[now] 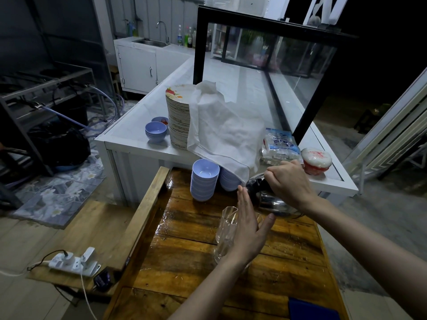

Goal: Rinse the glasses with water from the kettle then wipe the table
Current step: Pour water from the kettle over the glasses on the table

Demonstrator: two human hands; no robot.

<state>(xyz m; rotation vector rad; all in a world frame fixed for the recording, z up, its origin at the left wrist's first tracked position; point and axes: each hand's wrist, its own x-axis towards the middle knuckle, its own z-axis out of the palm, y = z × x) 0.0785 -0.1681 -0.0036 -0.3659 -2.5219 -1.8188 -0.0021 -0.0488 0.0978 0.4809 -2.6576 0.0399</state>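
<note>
Street food stall, stacked plates (179, 116), bowls (204, 180), display case (265, 54)

Clear faceted glass (227, 221), upright at mid-table, partly hidden behind the flat left hand (248, 229). Shiny steel kettle (270, 203) with black top, just right of and beyond the glass, gripped from above by the right hand (286, 181). Dark plank table (184, 262), wet and glossy. Blue cloth (312, 308) at the near right corner.

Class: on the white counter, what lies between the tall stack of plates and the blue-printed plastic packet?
A white cloth, draped over something tall, fills the gap between the stack of plates and the plastic packet; the head view shows it.
</note>
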